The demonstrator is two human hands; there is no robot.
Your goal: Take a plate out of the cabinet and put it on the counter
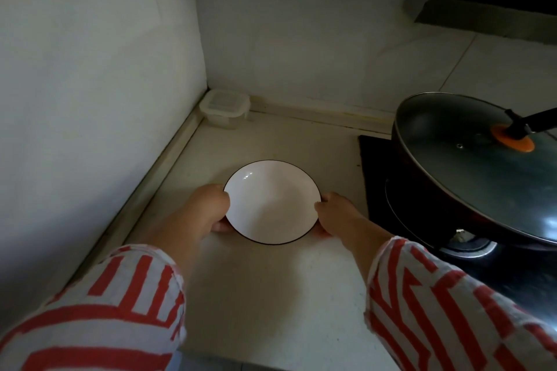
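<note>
A round white plate [272, 202] with a thin dark rim is at the middle of the pale counter [271, 295], low over or on its surface; I cannot tell which. My left hand [208, 208] grips its left edge, thumb on the rim and fingers underneath. My right hand [334, 214] grips the right edge the same way. Both arms wear red and white striped sleeves. No cabinet is in view.
A dark wok with a glass lid and orange knob [482, 172] sits on a black stove [379, 178] right of the plate. A small lidded plastic container [225, 105] stands in the back corner. White walls close the left and back sides.
</note>
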